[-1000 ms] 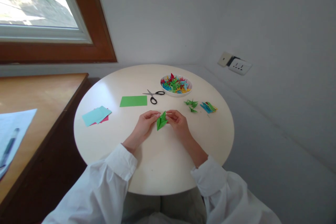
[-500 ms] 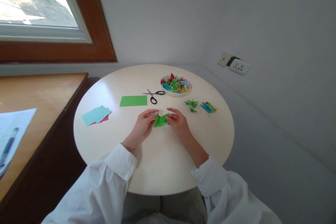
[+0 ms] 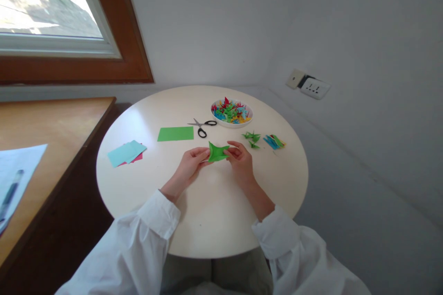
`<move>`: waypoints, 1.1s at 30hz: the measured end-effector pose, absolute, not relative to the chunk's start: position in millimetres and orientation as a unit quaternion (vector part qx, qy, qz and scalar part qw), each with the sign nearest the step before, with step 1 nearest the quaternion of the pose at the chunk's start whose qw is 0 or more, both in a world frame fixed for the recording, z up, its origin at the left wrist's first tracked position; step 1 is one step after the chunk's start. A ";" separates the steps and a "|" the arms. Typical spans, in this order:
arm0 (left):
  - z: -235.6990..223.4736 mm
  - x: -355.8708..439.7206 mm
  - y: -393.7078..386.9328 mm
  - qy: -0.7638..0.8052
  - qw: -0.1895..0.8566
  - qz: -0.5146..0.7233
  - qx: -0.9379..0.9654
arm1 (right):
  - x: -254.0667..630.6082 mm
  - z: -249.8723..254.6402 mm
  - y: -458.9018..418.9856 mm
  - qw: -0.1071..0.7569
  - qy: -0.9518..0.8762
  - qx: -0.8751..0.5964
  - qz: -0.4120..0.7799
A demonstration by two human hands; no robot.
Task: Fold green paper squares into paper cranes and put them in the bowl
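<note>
From my remote feed, I see a round white table [image 3: 207, 216], a bowl [image 3: 231, 125] of folded papers toward its far side. The left hand [image 3: 191, 162] and right hand [image 3: 241, 160] pinch opposite ends of a small folded green paper [image 3: 217, 152] near the table's middle.

Holds both white-sleeved arms [image 3: 140, 233] forward, angled inward, pinching with bare left grip [image 3: 189, 162] and bare right grip [image 3: 241, 161].
</note>
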State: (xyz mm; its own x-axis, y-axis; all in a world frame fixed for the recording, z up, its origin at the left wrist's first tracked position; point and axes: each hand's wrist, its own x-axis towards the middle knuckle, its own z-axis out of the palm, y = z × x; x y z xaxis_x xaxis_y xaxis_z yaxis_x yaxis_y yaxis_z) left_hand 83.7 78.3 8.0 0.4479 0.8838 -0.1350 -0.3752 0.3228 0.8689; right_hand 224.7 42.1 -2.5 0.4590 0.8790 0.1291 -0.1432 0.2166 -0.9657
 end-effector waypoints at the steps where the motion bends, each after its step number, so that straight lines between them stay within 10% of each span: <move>1: 8.4 83.8 77.8 0.320 0.746 0.413 0.413 | 224.5 -2.1 41.8 0.690 -0.365 -0.506 0.367; 33: 6.8 84.7 80.1 0.315 0.735 0.446 0.402 | 221.9 3.5 39.7 0.670 -0.385 -0.514 0.372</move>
State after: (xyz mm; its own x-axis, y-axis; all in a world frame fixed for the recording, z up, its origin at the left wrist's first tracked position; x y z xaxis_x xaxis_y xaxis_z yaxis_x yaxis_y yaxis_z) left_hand 84.7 80.1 6.8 0.4034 0.9090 -0.1047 -0.4016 0.2787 0.8724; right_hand 221.9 39.7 3.5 0.4265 0.8946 0.1333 -0.1040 0.1949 -0.9753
